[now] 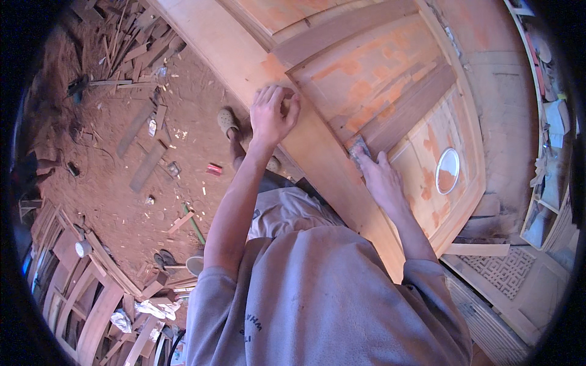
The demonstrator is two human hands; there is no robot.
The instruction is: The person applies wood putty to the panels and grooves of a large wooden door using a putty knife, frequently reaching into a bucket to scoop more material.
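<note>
A wooden panel door (329, 143) lies in front of me, its recessed panels smeared with orange filler. My right hand (383, 182) grips a small flat grey scraper (355, 146), which touches the door where the inner edge of the frame meets a cross rail. My left hand (273, 116) rests on the bare frame board farther left, fingers curled in, and no object shows in it. A round white-rimmed container with orange filler (447, 171) sits on the door to the right of my right hand.
Wood scraps (143, 52) are heaped at the far left. Offcuts (148, 166) litter the dirt floor. Stacked boards (97, 311) lie at the lower left. On the right are a carved lattice panel (503, 268) and a cluttered shelf (552, 128). A clog-shod foot (227, 121) shows beside the door.
</note>
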